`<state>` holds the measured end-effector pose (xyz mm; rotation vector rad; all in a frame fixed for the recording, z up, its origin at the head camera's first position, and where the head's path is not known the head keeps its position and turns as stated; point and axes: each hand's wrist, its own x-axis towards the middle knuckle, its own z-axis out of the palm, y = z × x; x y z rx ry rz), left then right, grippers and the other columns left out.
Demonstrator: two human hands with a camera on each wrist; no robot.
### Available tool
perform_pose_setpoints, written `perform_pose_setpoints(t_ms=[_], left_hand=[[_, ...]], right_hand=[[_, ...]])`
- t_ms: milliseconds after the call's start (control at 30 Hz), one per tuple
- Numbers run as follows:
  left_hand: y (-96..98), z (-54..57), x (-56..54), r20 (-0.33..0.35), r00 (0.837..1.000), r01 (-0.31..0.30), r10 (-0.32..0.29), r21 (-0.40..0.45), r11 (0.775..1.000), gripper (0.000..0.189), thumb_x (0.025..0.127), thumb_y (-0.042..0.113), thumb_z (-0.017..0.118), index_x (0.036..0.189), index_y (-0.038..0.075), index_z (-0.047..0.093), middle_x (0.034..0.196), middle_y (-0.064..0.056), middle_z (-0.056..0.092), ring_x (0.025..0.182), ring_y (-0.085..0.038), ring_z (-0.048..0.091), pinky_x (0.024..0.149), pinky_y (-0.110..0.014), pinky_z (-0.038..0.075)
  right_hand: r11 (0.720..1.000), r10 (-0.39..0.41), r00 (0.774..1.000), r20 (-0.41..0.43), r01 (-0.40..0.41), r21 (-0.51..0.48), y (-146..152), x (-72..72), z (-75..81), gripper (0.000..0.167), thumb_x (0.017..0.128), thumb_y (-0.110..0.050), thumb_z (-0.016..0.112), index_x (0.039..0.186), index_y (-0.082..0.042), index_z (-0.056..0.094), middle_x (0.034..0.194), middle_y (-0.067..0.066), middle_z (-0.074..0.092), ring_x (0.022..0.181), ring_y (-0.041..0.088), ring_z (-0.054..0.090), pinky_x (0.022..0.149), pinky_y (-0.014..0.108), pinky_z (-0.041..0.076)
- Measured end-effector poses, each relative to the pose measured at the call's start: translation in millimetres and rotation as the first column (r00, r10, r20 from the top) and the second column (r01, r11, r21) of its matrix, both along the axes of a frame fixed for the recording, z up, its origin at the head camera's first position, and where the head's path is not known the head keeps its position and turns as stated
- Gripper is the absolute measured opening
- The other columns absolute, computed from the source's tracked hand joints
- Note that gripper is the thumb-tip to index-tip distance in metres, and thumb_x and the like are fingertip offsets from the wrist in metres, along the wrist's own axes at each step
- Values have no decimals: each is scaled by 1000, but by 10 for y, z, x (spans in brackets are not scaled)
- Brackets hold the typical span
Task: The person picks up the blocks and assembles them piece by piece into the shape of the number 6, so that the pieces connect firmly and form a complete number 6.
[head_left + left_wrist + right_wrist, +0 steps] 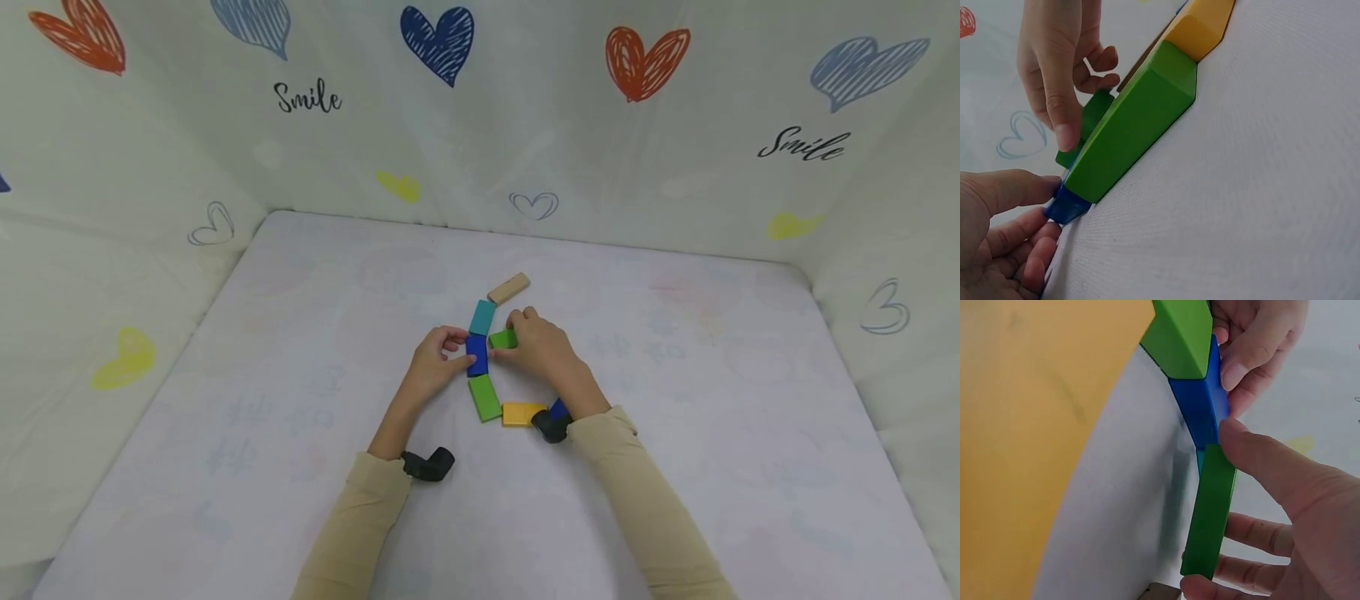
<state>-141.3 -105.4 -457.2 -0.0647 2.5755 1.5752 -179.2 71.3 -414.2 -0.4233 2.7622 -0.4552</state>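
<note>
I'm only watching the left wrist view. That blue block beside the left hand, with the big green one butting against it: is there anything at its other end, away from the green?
Observer: Yes. In the head view, a teal block sits at the far end of the blue block that the left hand pinches.
Operator: Oh, nice! And does the line stop there?
Observer: No. Past the teal block there's a plain wooden block, slanting away to the right, with its near end close to the teal block's far end.
</note>
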Motion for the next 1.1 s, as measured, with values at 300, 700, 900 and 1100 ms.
perform_pose_setpoints(t_ms=[300,700,900,1100], left_hand=[[5,-24,-6,10,1000,1,-1,-2,1000,40,82,14,68,119,5,56,112,-11,57,101,-23,50,85,-33,39],[-7,-23,-8,23,1000,3,-3,-4,1000,39,83,15,68,119,6,56,113,-10,56,102,-23,50,87,-34,40],[-8,-23,-11,27,1000,3,-3,-4,1000,39,83,16,68,120,6,56,113,-10,57,102,-23,49,87,-34,39],[-7,-23,-12,21,1000,5,-5,-6,1000,39,83,15,68,119,6,56,113,-10,57,102,-22,50,86,-33,39]], right_hand=[[1000,22,999,-28,-22,-9,2,-12,-26,44,83,-38,67,117,-11,58,111,11,53,90,23,55,82,38,48],[995,79,996,-34,-81,-58,18,-5,-13,28,88,-17,64,115,-11,63,113,11,53,101,24,53,91,38,45],[994,90,995,-41,-92,-57,10,-3,-10,27,88,-18,63,115,-11,63,114,12,53,102,25,53,91,38,45],[994,91,995,-41,-93,-53,4,-3,-2,27,88,-18,63,115,-12,63,113,12,53,103,25,53,92,39,45]])
